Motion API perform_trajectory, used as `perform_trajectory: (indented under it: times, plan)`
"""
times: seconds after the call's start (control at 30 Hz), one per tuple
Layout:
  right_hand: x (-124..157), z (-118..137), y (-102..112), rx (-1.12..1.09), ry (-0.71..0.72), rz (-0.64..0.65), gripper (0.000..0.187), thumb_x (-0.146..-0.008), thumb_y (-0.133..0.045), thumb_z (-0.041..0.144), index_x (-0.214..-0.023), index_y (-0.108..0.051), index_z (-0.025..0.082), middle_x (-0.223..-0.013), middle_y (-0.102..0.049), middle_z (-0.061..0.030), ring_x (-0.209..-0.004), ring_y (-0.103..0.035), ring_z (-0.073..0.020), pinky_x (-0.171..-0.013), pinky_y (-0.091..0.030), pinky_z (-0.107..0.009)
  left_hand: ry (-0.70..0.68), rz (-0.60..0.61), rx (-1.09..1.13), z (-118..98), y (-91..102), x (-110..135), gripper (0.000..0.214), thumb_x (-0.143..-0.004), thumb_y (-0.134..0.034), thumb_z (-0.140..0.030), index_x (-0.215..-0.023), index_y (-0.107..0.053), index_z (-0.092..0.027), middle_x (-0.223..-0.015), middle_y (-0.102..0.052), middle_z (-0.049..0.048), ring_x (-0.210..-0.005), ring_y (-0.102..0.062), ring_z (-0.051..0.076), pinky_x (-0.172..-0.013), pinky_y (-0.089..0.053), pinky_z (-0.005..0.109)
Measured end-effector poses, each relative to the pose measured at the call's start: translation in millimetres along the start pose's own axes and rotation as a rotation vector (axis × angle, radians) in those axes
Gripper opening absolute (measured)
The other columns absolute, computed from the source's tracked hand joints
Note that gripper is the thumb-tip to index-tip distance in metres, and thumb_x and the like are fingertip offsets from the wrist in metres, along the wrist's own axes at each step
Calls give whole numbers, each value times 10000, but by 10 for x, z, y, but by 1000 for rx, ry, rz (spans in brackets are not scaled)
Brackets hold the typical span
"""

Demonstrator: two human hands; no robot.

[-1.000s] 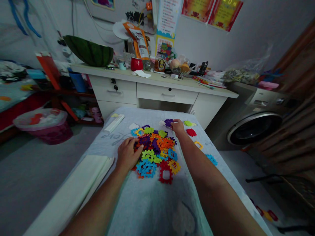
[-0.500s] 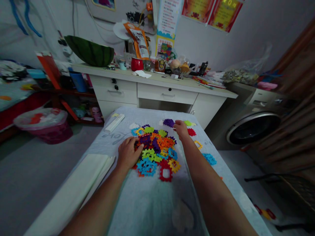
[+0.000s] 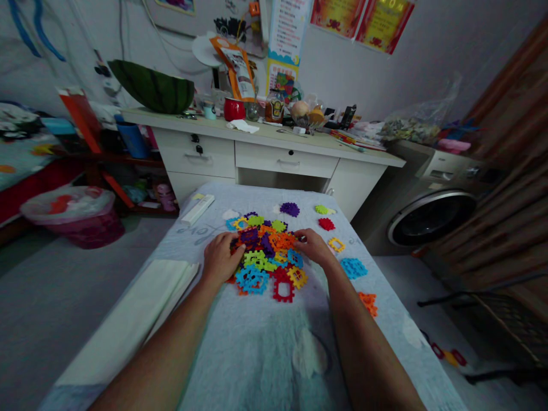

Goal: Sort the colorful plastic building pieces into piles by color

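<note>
A heap of flat plastic puzzle tiles [image 3: 268, 257] in many colours lies in the middle of a table covered by a pale blue cloth [image 3: 257, 354]. My left hand [image 3: 220, 260] rests on the heap's left edge, fingers curled over the tiles. My right hand [image 3: 314, 246] lies at the heap's right edge, its fingers touching orange tiles. Loose tiles lie apart from the heap: a purple tile [image 3: 290, 209], a green tile [image 3: 322, 210], a red tile [image 3: 326, 224], a yellow tile [image 3: 336, 245], a blue tile [image 3: 353, 267] and an orange tile [image 3: 368, 301].
A white folded sheet [image 3: 141, 308] lies along the table's left edge, a white bar [image 3: 197, 209] at the far left. Beyond stands a white desk [image 3: 278, 157] with a watermelon half [image 3: 152, 88] and clutter. A washing machine [image 3: 432, 214] is right, a pink bin [image 3: 71, 217] left.
My right hand drew back from the purple tile at the far side to the right edge of the heap. The left hand stayed on the heap. The view tilted slightly.
</note>
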State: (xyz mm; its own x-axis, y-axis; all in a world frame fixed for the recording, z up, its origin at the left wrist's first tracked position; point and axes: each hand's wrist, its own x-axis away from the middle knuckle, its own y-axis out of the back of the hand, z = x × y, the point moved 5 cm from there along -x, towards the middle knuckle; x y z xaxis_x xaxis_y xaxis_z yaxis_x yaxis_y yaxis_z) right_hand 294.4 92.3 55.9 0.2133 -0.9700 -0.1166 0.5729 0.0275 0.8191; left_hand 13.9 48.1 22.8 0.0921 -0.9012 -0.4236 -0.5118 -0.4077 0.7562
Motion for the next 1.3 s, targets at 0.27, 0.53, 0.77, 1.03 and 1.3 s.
perform_trajectory:
  times: [0.27,0.53,0.77,1.03,1.3]
  plan:
    - [-8,75,-137,81,168,-73,270,-803,-628,145,-1058,-719,156,-940,-665,-87,-899,-569,-197,-855,-439,-313,-1,14,-11,49,-43,-11,314,-833,-548,-396,-1080,-619,-216,-1143,-643,75,-1081,-591,257,-969,-443,399]
    - [-5,90,-123,15,164,-159,210,-902,-519,221,-978,-712,191,-944,-690,-72,-918,-586,-184,-845,-427,-291,6,23,-14,18,-15,-12,339,-827,-541,-406,-1081,-623,-197,-1147,-641,91,-1074,-592,267,-968,-444,401]
    - [96,76,257,-155,53,-149,236,-888,-459,251,-935,-675,168,-779,-660,-26,-727,-578,-154,-695,-419,-258,12,22,-9,12,-10,-16,343,-825,-535,-410,-1083,-625,-203,-1153,-642,91,-1080,-589,269,-970,-442,407]
    - [730,-212,830,-15,0,-67,180,-846,-472,226,-829,-645,178,-839,-646,-27,-811,-560,-163,-753,-424,-268,30,17,-21,35,-21,-20,333,-813,-541,-427,-1052,-640,-218,-1121,-649,89,-1059,-589,275,-962,-448,416]
    - [1499,-666,1008,-89,-160,99,246,-834,-501,360,-849,-648,164,-734,-603,-12,-671,-519,-142,-631,-413,-254,25,37,4,30,-20,-17,369,-809,-523,-428,-1062,-645,-187,-1131,-639,115,-1077,-585,286,-976,-453,429]
